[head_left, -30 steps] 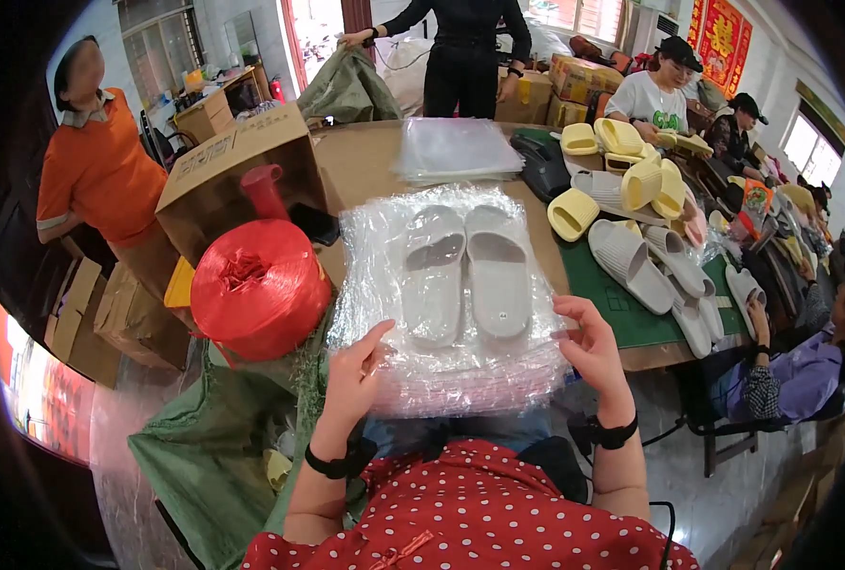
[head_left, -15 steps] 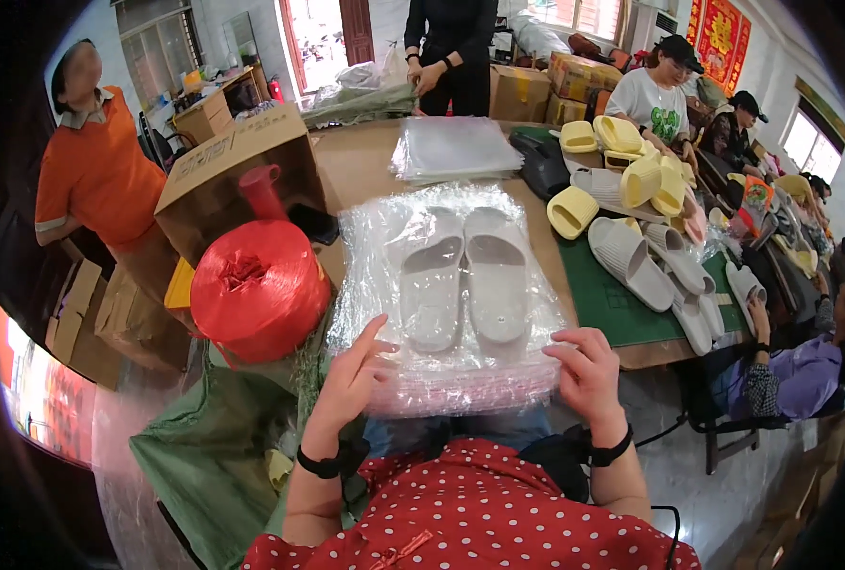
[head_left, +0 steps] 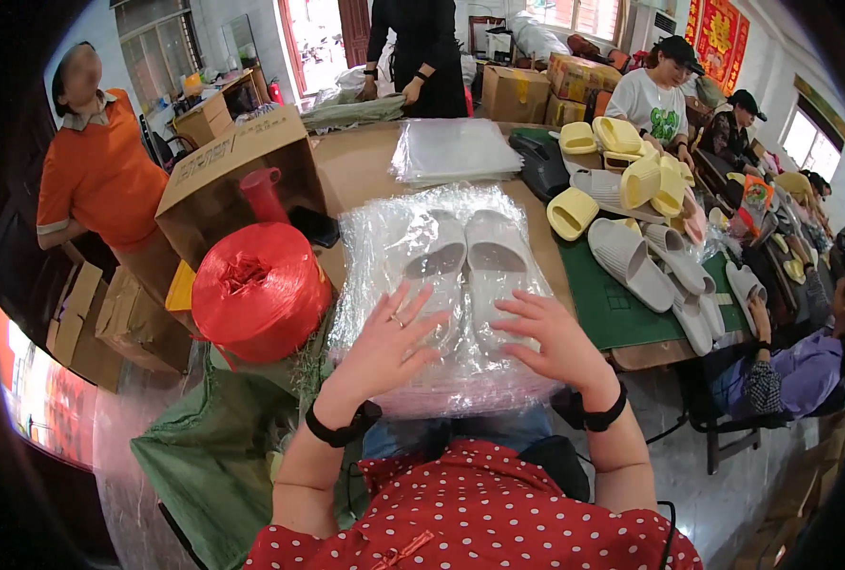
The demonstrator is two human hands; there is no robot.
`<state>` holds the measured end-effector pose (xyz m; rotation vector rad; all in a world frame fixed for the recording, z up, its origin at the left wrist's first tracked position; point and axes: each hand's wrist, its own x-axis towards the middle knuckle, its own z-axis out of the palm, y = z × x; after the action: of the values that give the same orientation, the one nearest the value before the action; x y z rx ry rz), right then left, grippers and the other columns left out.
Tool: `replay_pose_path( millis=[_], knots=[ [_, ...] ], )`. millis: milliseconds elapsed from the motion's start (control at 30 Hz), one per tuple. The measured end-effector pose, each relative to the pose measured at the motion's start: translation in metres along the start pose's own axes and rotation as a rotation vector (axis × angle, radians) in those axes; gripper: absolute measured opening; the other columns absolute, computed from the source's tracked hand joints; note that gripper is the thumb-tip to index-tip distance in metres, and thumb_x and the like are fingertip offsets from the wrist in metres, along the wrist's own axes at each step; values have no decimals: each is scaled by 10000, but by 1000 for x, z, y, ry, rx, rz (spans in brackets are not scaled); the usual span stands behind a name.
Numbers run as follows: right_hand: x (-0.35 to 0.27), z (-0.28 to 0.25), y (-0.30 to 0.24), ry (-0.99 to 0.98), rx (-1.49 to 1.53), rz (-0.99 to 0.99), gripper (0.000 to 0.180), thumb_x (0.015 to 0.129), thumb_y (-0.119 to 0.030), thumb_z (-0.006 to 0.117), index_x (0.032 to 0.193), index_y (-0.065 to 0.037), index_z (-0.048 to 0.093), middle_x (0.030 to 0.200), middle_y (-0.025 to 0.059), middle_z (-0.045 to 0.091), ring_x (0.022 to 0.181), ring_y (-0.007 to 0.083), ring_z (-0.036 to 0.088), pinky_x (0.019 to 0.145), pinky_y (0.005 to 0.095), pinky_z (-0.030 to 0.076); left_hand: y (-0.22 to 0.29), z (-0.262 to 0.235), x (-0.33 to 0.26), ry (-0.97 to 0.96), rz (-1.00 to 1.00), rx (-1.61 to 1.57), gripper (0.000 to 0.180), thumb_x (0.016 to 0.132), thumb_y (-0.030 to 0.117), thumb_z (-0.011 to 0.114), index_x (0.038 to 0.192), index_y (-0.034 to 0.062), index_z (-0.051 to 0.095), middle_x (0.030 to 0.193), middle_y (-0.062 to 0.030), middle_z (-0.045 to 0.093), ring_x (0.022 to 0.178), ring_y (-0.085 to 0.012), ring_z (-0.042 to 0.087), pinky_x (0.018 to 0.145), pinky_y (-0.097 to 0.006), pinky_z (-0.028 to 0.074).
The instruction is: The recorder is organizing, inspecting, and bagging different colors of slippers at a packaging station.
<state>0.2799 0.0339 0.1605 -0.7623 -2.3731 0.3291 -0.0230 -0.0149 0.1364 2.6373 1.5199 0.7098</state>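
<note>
A pair of light grey slippers [head_left: 495, 249] lies side by side in a clear plastic bag [head_left: 375, 233], on top of a stack of similar bags with pinkish lower edges. Over the left slipper's lower part, my left hand [head_left: 384, 337] lies palm down with its fingers spread. My right hand [head_left: 551, 337] is spread the same way above the right slipper's heel end. Both hands are at the bag's surface; whether they press on it is hard to tell. Neither one grips anything. The heel ends of the slippers are partly hidden by my fingers.
Left of the bags stand a big roll of red plastic twine [head_left: 261, 290], a red cup-like holder [head_left: 262, 195] and an open carton [head_left: 232, 171]. More clear bags [head_left: 456, 150] lie beyond. Yellow and grey slippers [head_left: 632, 261] are heaped at the right. Several people are around the table.
Both my hands have moved inward and forward from the bag's lower corners onto the slippers, fingers spreading. The person in black across the table has shifted left, hands now apart.
</note>
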Motion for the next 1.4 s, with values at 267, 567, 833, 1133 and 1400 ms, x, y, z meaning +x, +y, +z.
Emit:
replay_pose_path(
  millis=[267, 567, 833, 1133, 1400],
  knots=[
    [-61, 29, 21, -74, 118, 224, 438, 776, -31, 720, 1207, -93, 669, 1443, 125, 521, 1343, 329, 478, 1086, 435, 416, -38, 42, -47, -134, -32, -210, 792, 782, 275, 756, 1502, 219, 433, 1614, -217, 235, 1470, -433, 247, 1196, -451, 268],
    [-59, 35, 58, 245, 463, 770, 647, 850, -232, 776, 1376, 21, 498, 1158, 129, 626, 977, 169, 621, 796, 290, 522, -41, 23, -35, 56, -809, -764, 693, 847, 348, 775, 1348, -64, 528, 959, -118, 686, 858, -178, 647, 750, -295, 518],
    [-46, 12, 48, -17, 932, 894, 604, 864, -141, 746, 1359, 82, 482, 920, 41, 668, 745, 91, 589, 641, 239, 460, -42, 19, -37, -121, -692, -927, 330, 863, 243, 761, 1030, -23, 660, 776, -18, 663, 697, -95, 594, 644, -252, 478],
    [-39, 4, 43, 200, 1425, 825, 300, 951, -184, 677, 1181, -20, 576, 974, 51, 661, 881, 136, 634, 781, 269, 515, -27, 11, -29, 220, -809, -1781, 170, 968, 110, 630, 1109, 46, 563, 1112, -75, 658, 986, -184, 648, 868, -367, 543],
    [-29, -6, 22, -30, 1286, 863, 650, 880, -132, 742, 1440, -57, 421, 1066, 101, 667, 919, 158, 643, 787, 288, 526, -20, 12, -32, -118, -915, -1781, 539, 916, 82, 685, 1400, 30, 452, 1058, -83, 668, 916, -175, 644, 743, -308, 525]
  ],
)
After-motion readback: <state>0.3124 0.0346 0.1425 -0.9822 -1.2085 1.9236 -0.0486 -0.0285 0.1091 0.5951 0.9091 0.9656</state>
